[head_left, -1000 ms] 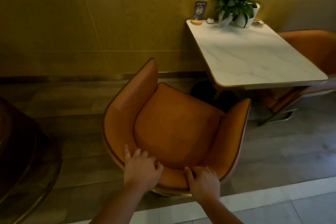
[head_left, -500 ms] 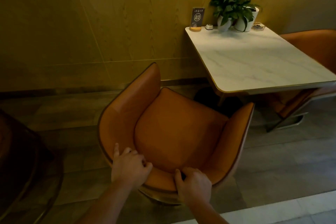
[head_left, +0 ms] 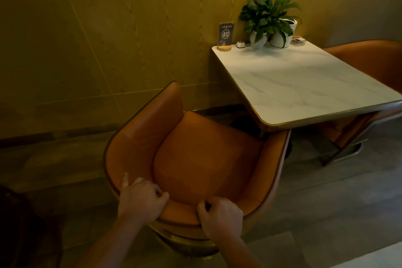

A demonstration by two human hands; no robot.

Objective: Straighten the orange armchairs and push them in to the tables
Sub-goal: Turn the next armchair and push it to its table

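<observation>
An orange armchair [head_left: 202, 154] stands in front of me, its open side facing the white marble table [head_left: 300, 85]. Its right arm tip sits just under the table's near corner. My left hand [head_left: 142, 198] and my right hand [head_left: 220, 217] both grip the top rim of the chair's curved back, fingers curled over the edge. A second orange armchair [head_left: 374, 61] stands on the far side of the table, partly hidden by the tabletop.
On the table by the wall stand a potted plant [head_left: 272, 19], an A12 number sign [head_left: 225, 36], a small white bell [head_left: 240, 44] and a little dish [head_left: 298, 41]. A dark round furniture piece [head_left: 19, 224] sits at the left. The wall runs close behind.
The chair has moved forward toward the table, its right arm now reaching the table's corner. Both hands stayed on the back rim.
</observation>
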